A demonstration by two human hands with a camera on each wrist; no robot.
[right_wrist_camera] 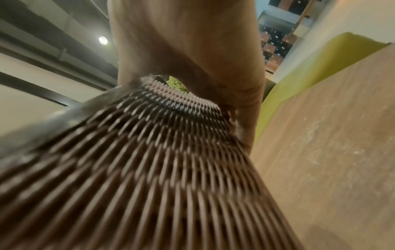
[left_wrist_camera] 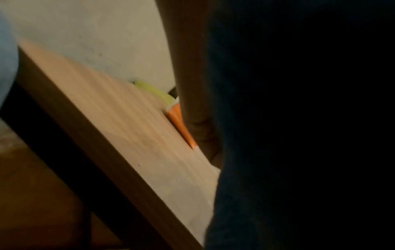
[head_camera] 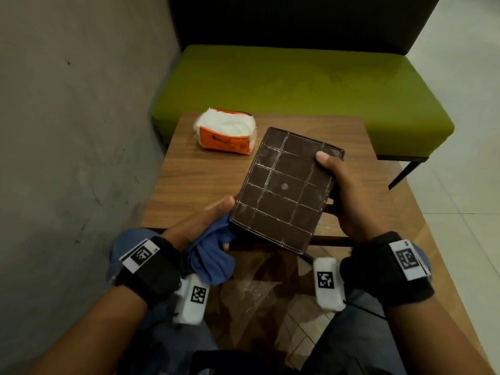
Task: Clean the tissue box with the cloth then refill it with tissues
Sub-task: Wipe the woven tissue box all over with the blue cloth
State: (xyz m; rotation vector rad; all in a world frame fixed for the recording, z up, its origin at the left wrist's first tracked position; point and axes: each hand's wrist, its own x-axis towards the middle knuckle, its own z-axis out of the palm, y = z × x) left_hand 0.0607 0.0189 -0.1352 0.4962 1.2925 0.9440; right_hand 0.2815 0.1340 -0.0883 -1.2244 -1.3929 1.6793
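A dark brown tissue box (head_camera: 284,185) is held tilted above the wooden table, its dusty gridded underside facing me. My right hand (head_camera: 338,190) grips its right side, thumb on the underside. The right wrist view shows the box's woven side (right_wrist_camera: 149,160) under the palm (right_wrist_camera: 192,50). My left hand (head_camera: 205,226) grips a bunched blue cloth (head_camera: 213,255) at the box's lower left corner. The cloth (left_wrist_camera: 299,135) fills the left wrist view, dark. An orange pack of white tissues (head_camera: 226,135) lies at the table's far left, its orange edge (left_wrist_camera: 180,125) showing in the left wrist view.
The small wooden table (head_camera: 194,180) stands against a grey wall (head_camera: 67,131) on the left. A green bench seat (head_camera: 297,85) with a dark backrest lies beyond it. White dust marks the tabletop (right_wrist_camera: 331,143). Tiled floor (head_camera: 460,185) extends to the right.
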